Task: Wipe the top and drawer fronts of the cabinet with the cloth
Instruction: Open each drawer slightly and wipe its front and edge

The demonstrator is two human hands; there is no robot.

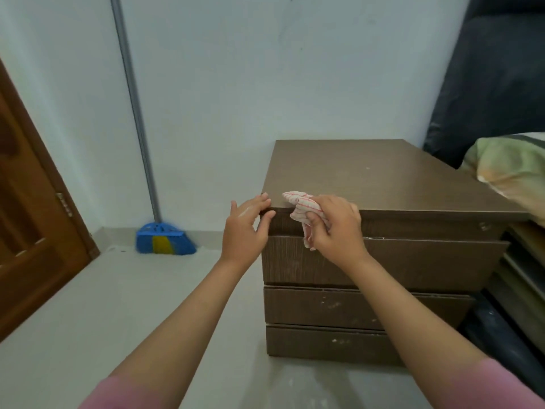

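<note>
Right hand [336, 225] grips the bunched cloth [303, 211], fingers curled round it, pressing it onto the front left edge of the cabinet [383, 178] top, centre of the frame. Left hand [246, 228] steadies the top's left front corner, thumb under the lip and fingers on top, a light pinch. Progress looks early to me: cloth sits at the top's near edge, and pale specks still show further back on the top. Top drawer front [413, 264] isn't being touched by the cloth body, only a loose tail hangs over it. Middle drawer front [354, 307] and bottom drawer front [339, 340], lower centre, carry white marks, so likely unwiped. Remaining, by my read: most of the top, then all three fronts
</note>
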